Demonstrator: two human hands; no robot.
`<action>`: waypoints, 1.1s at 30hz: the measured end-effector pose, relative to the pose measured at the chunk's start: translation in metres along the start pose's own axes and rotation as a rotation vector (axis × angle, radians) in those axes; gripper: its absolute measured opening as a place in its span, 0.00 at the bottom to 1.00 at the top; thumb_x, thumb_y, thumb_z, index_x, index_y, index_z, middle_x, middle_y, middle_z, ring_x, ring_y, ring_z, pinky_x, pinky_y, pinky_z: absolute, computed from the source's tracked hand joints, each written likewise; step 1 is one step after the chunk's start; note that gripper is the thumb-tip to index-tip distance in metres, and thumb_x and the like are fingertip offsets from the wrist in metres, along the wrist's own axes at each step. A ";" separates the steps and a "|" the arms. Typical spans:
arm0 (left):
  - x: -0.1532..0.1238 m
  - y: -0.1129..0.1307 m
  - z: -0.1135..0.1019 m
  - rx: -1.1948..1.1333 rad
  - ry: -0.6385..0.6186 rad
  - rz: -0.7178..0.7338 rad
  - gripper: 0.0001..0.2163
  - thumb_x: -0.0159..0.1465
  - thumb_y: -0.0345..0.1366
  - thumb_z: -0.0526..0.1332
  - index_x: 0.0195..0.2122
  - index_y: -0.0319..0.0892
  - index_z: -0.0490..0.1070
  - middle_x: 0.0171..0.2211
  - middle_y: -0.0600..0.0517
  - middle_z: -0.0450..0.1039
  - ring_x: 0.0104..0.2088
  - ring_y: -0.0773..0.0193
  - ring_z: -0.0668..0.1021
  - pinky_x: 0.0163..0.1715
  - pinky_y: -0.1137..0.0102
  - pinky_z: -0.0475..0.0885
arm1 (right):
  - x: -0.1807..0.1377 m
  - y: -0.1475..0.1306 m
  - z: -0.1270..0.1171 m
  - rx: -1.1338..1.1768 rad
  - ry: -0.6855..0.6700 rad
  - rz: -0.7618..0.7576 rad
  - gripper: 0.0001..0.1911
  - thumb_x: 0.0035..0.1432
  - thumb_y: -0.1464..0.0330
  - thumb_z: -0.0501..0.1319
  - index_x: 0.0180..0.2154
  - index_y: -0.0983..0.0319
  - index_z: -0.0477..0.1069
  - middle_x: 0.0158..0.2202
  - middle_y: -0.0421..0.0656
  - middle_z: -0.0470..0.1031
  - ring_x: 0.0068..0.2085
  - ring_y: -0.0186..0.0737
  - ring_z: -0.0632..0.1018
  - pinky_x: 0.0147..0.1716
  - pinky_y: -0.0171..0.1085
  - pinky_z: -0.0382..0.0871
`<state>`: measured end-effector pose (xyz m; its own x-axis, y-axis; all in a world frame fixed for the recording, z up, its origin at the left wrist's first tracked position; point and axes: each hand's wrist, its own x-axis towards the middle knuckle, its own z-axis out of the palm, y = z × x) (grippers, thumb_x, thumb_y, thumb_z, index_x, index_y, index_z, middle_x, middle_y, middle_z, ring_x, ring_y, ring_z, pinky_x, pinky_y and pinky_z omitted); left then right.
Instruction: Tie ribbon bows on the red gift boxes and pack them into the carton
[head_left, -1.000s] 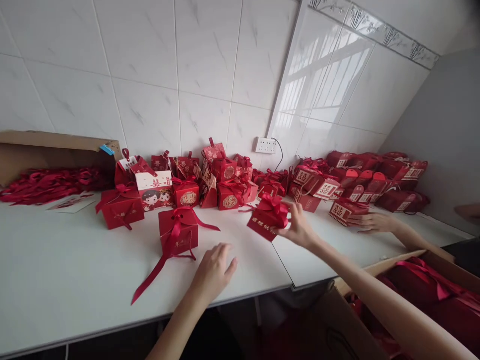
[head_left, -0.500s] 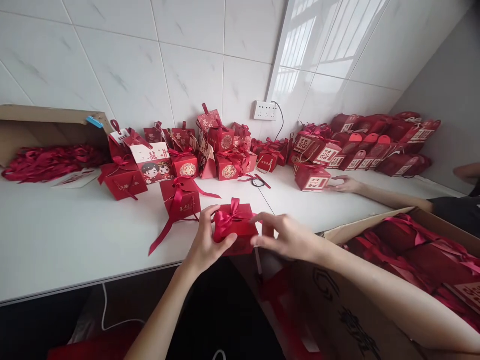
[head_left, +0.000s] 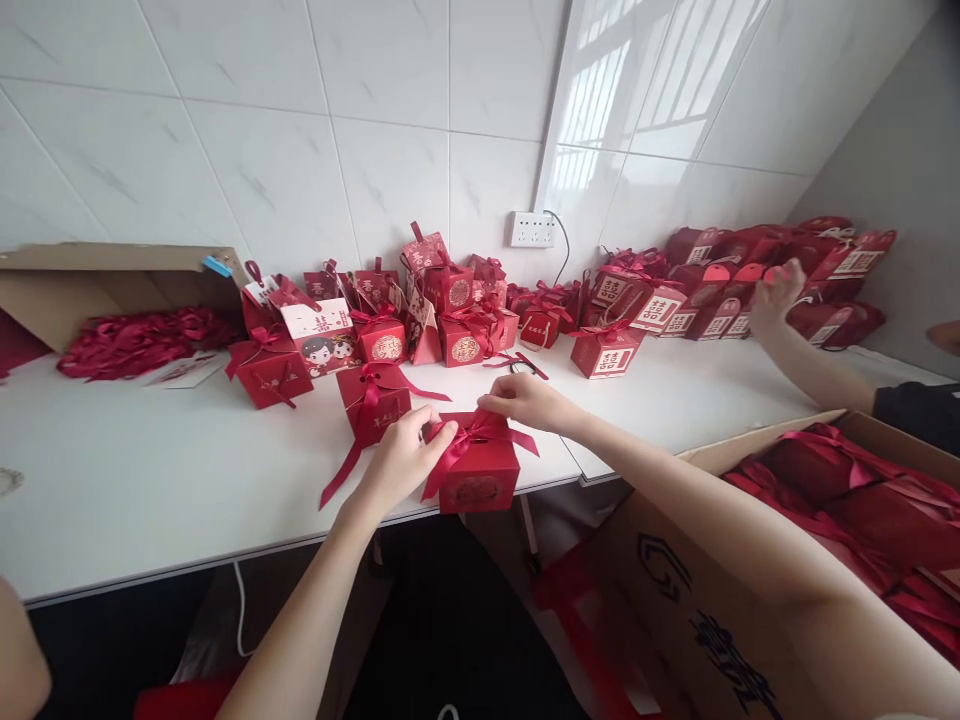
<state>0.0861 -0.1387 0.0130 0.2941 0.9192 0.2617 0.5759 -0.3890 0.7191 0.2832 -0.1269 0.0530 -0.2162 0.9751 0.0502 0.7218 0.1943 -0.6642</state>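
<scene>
A red gift box point(head_left: 487, 475) with a satin ribbon bow on its top sits at the table's front edge, directly before me. My left hand point(head_left: 412, 445) pinches the left side of the ribbon bow point(head_left: 466, 436). On the bow's far right side, my right hand point(head_left: 525, 398) has thumb and forefinger closed on the ribbon. One ribbon tail hangs over the left of the box and another sticks out to the right. Just behind my left hand stands another red box point(head_left: 373, 395), its long ribbon ends loose on the white table point(head_left: 187, 470).
Decorated red boxes point(head_left: 461, 340) line the wall, with more stacked at right near a co-worker's raised hand point(head_left: 776, 295). A carton of ribbons point(head_left: 150, 335) lies at left; a large carton point(head_left: 705, 455) full of red boxes stands at right. Scissors point(head_left: 525, 366) lie behind my right hand.
Both hands have shifted from the box's sides up to its bow and now pinch the ribbon. The co-worker's hand has left the box with the white label and risen toward the stack.
</scene>
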 end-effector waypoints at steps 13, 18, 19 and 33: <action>0.008 -0.009 0.021 -0.227 0.130 0.171 0.12 0.61 0.46 0.56 0.29 0.42 0.66 0.29 0.52 0.70 0.31 0.65 0.73 0.31 0.73 0.68 | -0.059 0.026 0.007 0.573 -0.117 0.137 0.19 0.51 0.52 0.59 0.26 0.62 0.63 0.25 0.37 0.66 0.27 0.31 0.67 0.29 0.33 0.61; 0.014 -0.011 0.022 -0.353 0.069 0.139 0.12 0.61 0.46 0.56 0.30 0.42 0.66 0.42 0.48 0.72 0.43 0.60 0.75 0.38 0.70 0.71 | -0.057 0.028 0.006 0.598 -0.147 0.107 0.19 0.50 0.53 0.61 0.25 0.63 0.63 0.21 0.35 0.63 0.25 0.29 0.63 0.26 0.33 0.54; 0.014 -0.010 0.022 -0.359 0.052 0.113 0.12 0.61 0.46 0.56 0.31 0.42 0.67 0.39 0.48 0.73 0.42 0.60 0.75 0.39 0.69 0.71 | -0.057 0.029 0.007 0.626 -0.148 0.120 0.19 0.50 0.54 0.62 0.24 0.63 0.63 0.21 0.35 0.62 0.24 0.29 0.62 0.26 0.33 0.54; 0.000 -0.005 0.019 -0.367 0.224 -0.071 0.12 0.58 0.46 0.57 0.32 0.43 0.62 0.29 0.54 0.66 0.28 0.67 0.72 0.28 0.72 0.70 | -0.056 0.046 0.006 1.003 -0.249 0.235 0.18 0.48 0.56 0.66 0.31 0.63 0.67 0.31 0.38 0.68 0.32 0.32 0.72 0.37 0.37 0.69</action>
<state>0.0975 -0.1383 -0.0026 0.0674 0.9491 0.3077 0.2674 -0.3143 0.9109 0.3247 -0.1734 0.0153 -0.3522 0.9051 -0.2383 -0.0856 -0.2847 -0.9548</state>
